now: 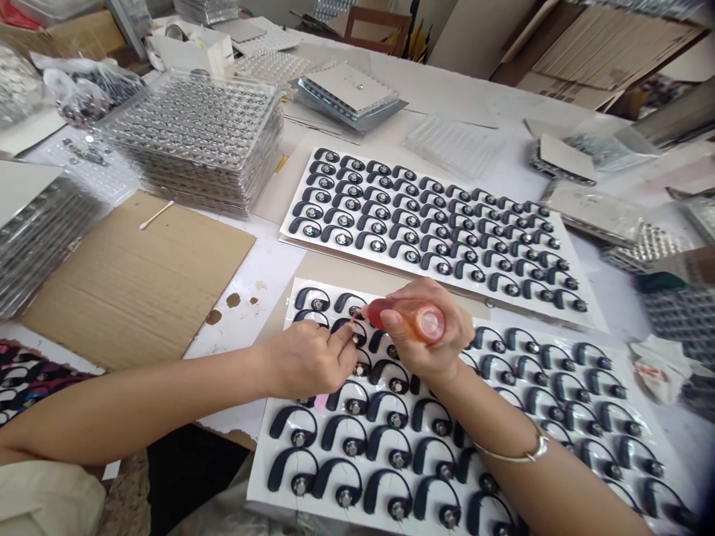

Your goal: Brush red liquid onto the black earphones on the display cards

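Observation:
My right hand (441, 346) is wrapped round an orange-red squeeze bottle (421, 320), tilted so its narrow tip points left. Beside that tip, the fingers of my left hand (310, 361) are pinched together; what they hold, if anything, is too small to make out. Both hands are over a white sheet (258, 480) lined with rows of black ear-hook-shaped pieces (395, 409), each with a round silvery part. The hands and forearms hide some pieces. A pink spot (321, 402) shows just below my left hand.
Behind lies a second sheet (290, 227) of similar black pieces. Stacked clear trays (195, 141) stand at the back left. A cotton swab (156, 214) rests on brown cardboard (139, 290). Crumpled white tissue (664, 365) is at the right.

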{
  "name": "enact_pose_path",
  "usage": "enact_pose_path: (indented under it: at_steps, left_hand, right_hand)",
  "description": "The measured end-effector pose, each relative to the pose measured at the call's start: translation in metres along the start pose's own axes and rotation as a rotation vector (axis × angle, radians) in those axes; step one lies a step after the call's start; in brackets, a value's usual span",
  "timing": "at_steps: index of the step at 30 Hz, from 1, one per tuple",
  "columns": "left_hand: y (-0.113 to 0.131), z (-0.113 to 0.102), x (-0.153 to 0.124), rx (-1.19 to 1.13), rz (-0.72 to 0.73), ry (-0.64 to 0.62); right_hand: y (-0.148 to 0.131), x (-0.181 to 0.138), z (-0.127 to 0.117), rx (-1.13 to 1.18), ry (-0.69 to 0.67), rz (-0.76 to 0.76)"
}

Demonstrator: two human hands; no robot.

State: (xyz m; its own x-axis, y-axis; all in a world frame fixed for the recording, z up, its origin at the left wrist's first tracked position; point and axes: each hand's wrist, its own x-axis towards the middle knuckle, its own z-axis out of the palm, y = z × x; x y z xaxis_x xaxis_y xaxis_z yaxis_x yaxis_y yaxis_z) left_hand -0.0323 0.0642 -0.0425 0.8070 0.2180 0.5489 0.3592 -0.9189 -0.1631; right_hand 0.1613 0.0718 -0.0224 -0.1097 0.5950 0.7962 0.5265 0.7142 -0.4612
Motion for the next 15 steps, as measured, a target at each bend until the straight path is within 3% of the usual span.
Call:
enact_pose_path:
  at_steps: [15]
  left_hand:
    - [-0.0005, -0.0016, 0.0019, 0.003, -0.003, 0.019]
  right_hand:
    - [-0.0002, 0.0019, -0.0017, -0.028, 0.001, -0.022]
